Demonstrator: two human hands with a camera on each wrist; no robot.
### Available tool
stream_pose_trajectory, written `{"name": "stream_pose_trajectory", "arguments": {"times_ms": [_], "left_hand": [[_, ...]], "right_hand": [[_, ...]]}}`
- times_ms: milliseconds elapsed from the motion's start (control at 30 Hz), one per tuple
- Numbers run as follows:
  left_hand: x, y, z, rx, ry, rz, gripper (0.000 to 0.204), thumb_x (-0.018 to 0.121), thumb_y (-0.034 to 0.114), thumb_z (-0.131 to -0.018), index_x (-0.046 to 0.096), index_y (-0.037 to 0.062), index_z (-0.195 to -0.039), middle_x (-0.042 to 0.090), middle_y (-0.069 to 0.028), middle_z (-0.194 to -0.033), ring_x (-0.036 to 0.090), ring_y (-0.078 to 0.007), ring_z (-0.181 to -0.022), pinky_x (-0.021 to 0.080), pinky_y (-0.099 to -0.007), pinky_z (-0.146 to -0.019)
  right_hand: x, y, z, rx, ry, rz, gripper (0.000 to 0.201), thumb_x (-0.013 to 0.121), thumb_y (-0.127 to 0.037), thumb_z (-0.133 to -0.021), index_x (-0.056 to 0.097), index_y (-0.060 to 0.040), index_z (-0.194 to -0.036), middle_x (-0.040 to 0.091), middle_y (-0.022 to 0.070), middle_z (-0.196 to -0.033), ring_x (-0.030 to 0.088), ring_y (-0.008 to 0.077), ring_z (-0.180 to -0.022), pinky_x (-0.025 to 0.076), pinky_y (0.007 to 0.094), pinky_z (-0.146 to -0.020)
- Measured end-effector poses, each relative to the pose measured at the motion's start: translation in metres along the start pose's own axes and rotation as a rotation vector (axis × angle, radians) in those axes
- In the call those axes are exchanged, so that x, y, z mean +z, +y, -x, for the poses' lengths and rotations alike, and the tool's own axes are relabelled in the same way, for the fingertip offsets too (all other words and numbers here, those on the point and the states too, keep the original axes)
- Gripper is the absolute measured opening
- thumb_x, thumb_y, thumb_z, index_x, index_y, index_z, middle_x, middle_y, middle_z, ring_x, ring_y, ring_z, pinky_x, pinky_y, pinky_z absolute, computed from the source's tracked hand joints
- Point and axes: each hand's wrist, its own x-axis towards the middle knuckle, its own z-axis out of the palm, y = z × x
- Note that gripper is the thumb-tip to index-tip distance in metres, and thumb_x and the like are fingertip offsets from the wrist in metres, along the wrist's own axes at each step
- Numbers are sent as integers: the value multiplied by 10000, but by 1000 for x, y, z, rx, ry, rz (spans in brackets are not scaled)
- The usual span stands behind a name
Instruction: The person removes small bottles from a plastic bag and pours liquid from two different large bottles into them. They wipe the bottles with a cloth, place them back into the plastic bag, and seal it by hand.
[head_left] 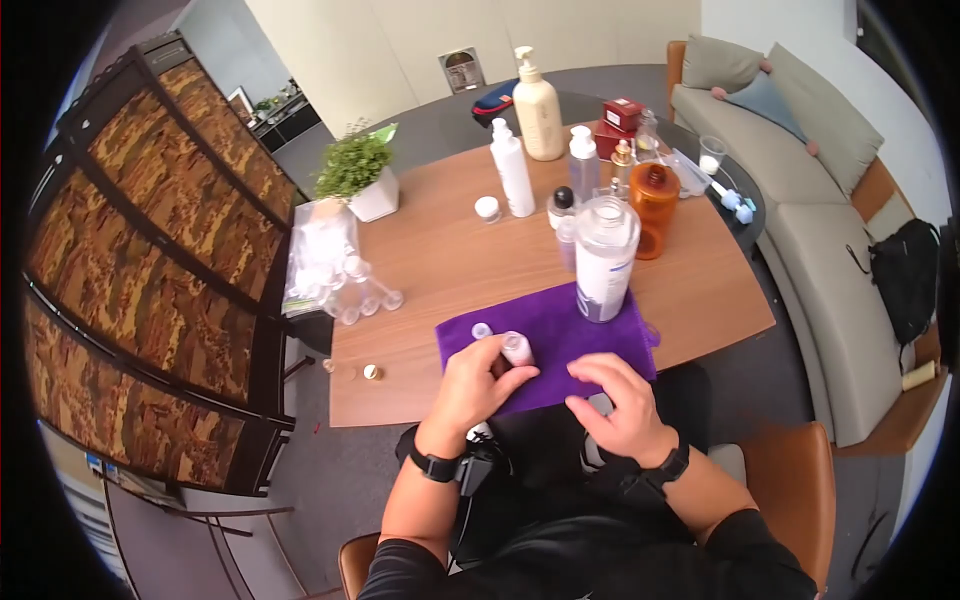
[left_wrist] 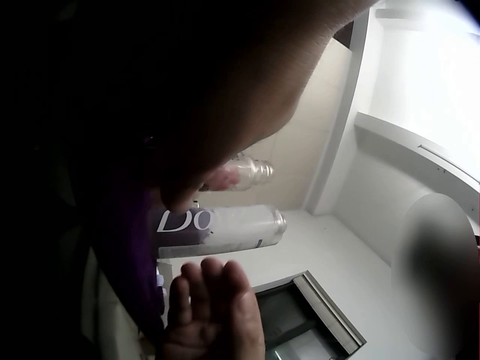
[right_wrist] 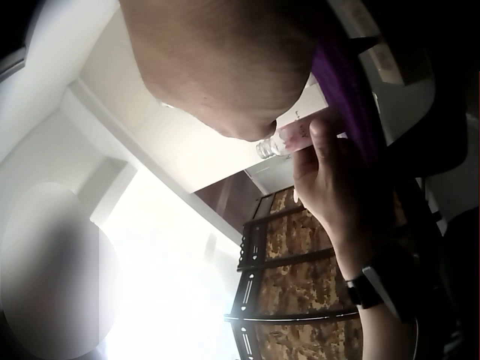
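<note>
Near the front of the purple cloth (head_left: 560, 350), my left hand (head_left: 470, 388) grips a small clear bottle (head_left: 516, 348) with pink contents, thumb on one side and fingers on the other. The right wrist view shows this bottle (right_wrist: 294, 136) upright, its threaded neck uncapped. A small pale cap (head_left: 482, 330) lies on the cloth just beyond the left hand. To the right, my right hand (head_left: 622, 405) hovers over the cloth's front edge, fingers loosely bent and holding nothing. Behind it stands a large clear Dove bottle (head_left: 605, 270), with an uncapped neck.
Pump bottles, including a cream one (head_left: 540, 115), and an amber bottle (head_left: 655, 210) stand at the back right. At left are a potted plant (head_left: 372, 185), several small clear bottles (head_left: 355, 292) and a gold-and-white cap (head_left: 373, 372). A white jar (head_left: 487, 209) sits mid-table.
</note>
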Motion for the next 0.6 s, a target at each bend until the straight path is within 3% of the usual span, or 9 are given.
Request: {"name": "stream_pose_trajectory", "arguments": {"times_ms": [33,67,100,167,300,333,367,467,600], "left_hand": [[0,4,-1,7,10,-9,290,969,187,-824,766,50,-979,664,-58,-716,597,-150,-595,498,-331,-577],[0,3,-2,-2,17,24,305,973,200,-817,764,49,-980,661,-75,-702,610,-167,-593,501,-344,-576],[0,-1,0,-4,-16,-9,401,945,210,-839,754,26,-1140,672,-123,-766,634,-239,-626,533,-378,-615],[1,-6,0,23,-26,-11,404,925,168,-841,756,26,-1179,705,-137,-821,662,-248,-654,555,-377,-639],[-1,-4,2,78,14,-31,468,898,118,-835,734,27,-1263,738,-152,-901,697,-262,-685,581,-377,-665],[-8,1,4,46,-39,-23,457,923,140,-830,733,27,-1229,738,-143,-934,706,-241,-691,581,-368,-652],[-14,-1,5,42,-49,-28,457,923,140,-830,733,27,-1229,738,-143,-934,706,-241,-691,581,-368,-652],[-41,-3,2,9,110,-151,406,967,150,-807,756,21,-1129,692,-81,-850,673,-157,-679,547,-317,-605],[-39,-7,-19,-57,55,-285,355,908,123,-858,758,11,-1160,695,-128,-962,696,-236,-731,578,-358,-661]], "right_hand": [[8,0,-10,39,-13,-30,433,858,-108,-888,696,42,-1260,722,203,-1184,735,367,-1030,607,419,-905],[18,1,-19,34,-12,-6,493,842,-161,-924,658,48,-1331,715,217,-1239,734,381,-1085,603,431,-937],[32,4,-25,24,-14,-11,493,842,-161,-924,658,48,-1331,715,217,-1239,734,381,-1085,603,431,-937],[60,10,-32,78,62,-30,532,819,-198,-952,624,46,-1383,699,238,-1310,727,391,-1153,597,446,-965],[77,10,-37,139,6,134,413,780,-149,-985,641,-4,-1345,762,195,-1217,764,382,-1086,619,433,-906],[78,9,-38,127,47,122,358,788,-145,-976,649,-30,-1286,776,163,-1113,766,396,-1005,615,437,-853],[76,8,-37,137,52,115,358,788,-145,-976,649,-30,-1286,776,163,-1113,766,396,-1005,615,437,-853],[69,10,-32,80,21,93,345,795,-216,-982,636,-32,-1228,764,164,-1052,754,394,-933,604,464,-784],[64,8,-31,38,-6,120,372,803,-210,-971,620,-41,-1246,733,140,-1030,732,382,-903,586,464,-754]]}}
